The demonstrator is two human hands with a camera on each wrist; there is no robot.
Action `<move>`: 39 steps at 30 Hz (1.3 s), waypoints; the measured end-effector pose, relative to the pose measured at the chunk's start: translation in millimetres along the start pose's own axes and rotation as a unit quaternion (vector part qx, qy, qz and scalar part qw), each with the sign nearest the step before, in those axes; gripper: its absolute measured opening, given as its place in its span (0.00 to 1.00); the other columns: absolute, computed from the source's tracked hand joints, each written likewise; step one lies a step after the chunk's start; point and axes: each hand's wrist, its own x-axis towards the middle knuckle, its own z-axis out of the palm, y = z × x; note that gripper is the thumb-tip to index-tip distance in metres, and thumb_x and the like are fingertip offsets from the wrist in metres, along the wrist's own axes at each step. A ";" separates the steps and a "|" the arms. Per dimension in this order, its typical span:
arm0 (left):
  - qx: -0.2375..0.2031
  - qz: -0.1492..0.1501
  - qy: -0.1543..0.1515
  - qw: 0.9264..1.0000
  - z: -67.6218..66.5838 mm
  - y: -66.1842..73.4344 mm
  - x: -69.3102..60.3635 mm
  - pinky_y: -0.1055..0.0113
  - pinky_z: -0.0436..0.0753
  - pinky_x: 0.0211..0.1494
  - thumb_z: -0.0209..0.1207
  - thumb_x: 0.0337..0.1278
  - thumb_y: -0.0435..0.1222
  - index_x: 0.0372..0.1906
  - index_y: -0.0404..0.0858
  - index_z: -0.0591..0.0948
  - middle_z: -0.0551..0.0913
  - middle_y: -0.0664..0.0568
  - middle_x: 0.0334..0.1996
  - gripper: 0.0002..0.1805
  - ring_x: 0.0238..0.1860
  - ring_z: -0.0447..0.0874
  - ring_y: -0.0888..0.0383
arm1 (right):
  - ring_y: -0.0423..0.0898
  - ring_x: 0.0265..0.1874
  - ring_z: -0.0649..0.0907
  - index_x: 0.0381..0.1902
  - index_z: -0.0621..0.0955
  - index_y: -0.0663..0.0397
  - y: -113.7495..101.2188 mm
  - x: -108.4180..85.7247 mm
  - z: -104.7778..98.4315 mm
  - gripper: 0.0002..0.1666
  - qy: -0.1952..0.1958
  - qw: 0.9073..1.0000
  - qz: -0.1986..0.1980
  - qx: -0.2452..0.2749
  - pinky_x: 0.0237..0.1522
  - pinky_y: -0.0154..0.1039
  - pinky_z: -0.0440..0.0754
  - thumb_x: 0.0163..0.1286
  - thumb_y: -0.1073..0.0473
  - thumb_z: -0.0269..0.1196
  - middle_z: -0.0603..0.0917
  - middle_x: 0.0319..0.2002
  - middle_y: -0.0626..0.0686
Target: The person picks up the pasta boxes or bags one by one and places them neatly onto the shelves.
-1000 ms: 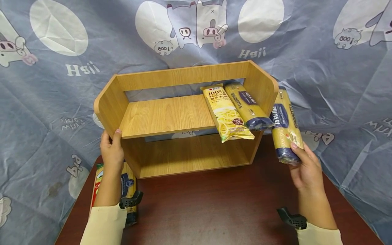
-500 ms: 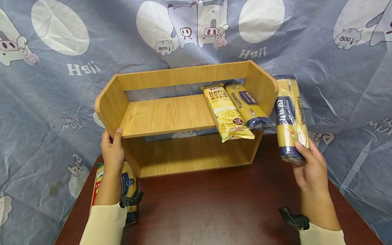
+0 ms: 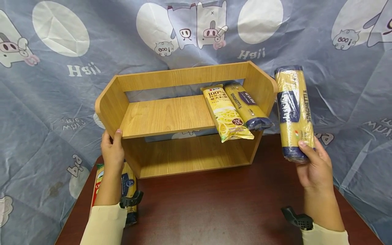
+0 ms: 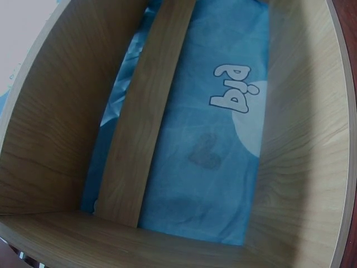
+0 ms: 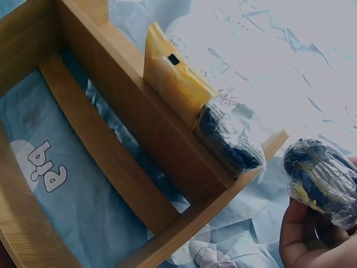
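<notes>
Two-tier wooden shelf on a dark red-brown bench, seen with the person's two hands at work. The right hand pinches the lower end of a la sicilia spaghetti packet, its thumb lying across the front of the navy band. The packet is raised clear of the bench, just outside the shelf's right end panel, near-upright with a slight tilt, its label towards the viewer; from the right wrist, a gap shows between its near end and that panel. The left hand grips the left end panel where it meets the upper board, thumb at the front edge and fingers on the outer side; the hand itself lies outside the left wrist view.

On the upper tier, at the right, a yellow noodle packet lies beside a second spaghetti packet; the near ends of both overhang the board. At the left of the bench, partly hidden by the forearm, lie a red-labelled packet and a blue-labelled packet. Behind hangs a grey-blue cloth printed with cartoon pigs.
</notes>
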 end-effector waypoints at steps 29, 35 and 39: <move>0.000 0.002 0.002 1.000 -0.6 0.9 0.7 0.59 0.72 0.65 0.54 0.73 0.44 0.66 0.48 0.78 0.71 0.63 0.51 0.21 0.59 0.73 0.57 | 0.48 0.45 0.87 0.74 0.66 0.64 12.1 -22.6 43.1 0.29 -0.085 0.996 0.023 -0.035 0.40 0.37 0.87 0.77 0.75 0.42 0.83 0.56 0.58; 0.010 0.002 0.001 1.000 -0.2 0.6 0.0 0.60 0.72 0.63 0.53 0.73 0.45 0.66 0.48 0.78 0.72 0.63 0.51 0.21 0.58 0.73 0.58 | 0.45 0.43 0.87 0.73 0.68 0.63 18.4 -26.6 52.7 0.28 -0.104 0.992 0.041 -0.065 0.38 0.36 0.87 0.78 0.74 0.43 0.84 0.54 0.56; 0.015 0.000 -0.002 1.000 -0.7 -0.3 -0.8 0.57 0.72 0.66 0.53 0.74 0.45 0.67 0.49 0.77 0.71 0.61 0.53 0.21 0.61 0.73 0.56 | 0.44 0.41 0.87 0.71 0.69 0.62 23.1 -29.1 58.4 0.27 -0.105 0.989 0.055 -0.087 0.34 0.36 0.87 0.78 0.73 0.44 0.85 0.51 0.54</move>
